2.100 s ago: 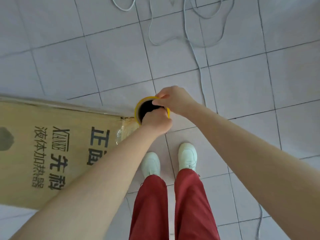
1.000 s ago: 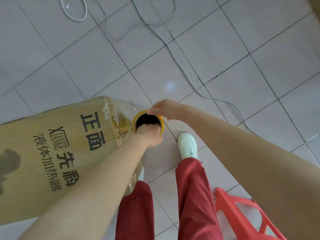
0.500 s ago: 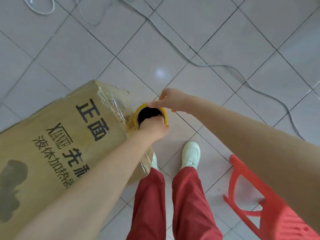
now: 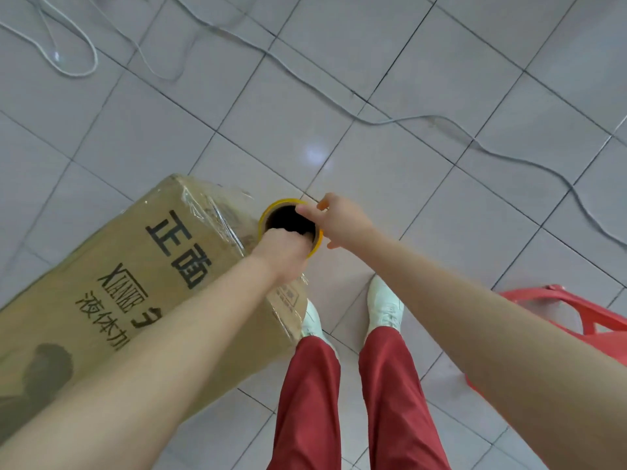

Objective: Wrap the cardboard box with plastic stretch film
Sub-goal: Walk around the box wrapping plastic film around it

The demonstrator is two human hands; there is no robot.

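Observation:
A tall brown cardboard box with black printed characters stands on the tiled floor at the left. Clear stretch film clings, wrinkled, around its upper corner. The film roll, seen end-on as a yellow-rimmed tube with a dark core, is upright right beside that corner. My left hand grips the roll's near rim, fingers tucked into the core. My right hand pinches the far rim, thumb and fingers curled over the edge.
A red plastic stool stands at the right, close to my right forearm. White cables snake across the grey floor tiles beyond the box. My feet in white shoes stand just below the roll.
I have walked round the box's corner with the roll; the box face now turns further toward me, film covers its corner, and the red stool has come into view at the right.

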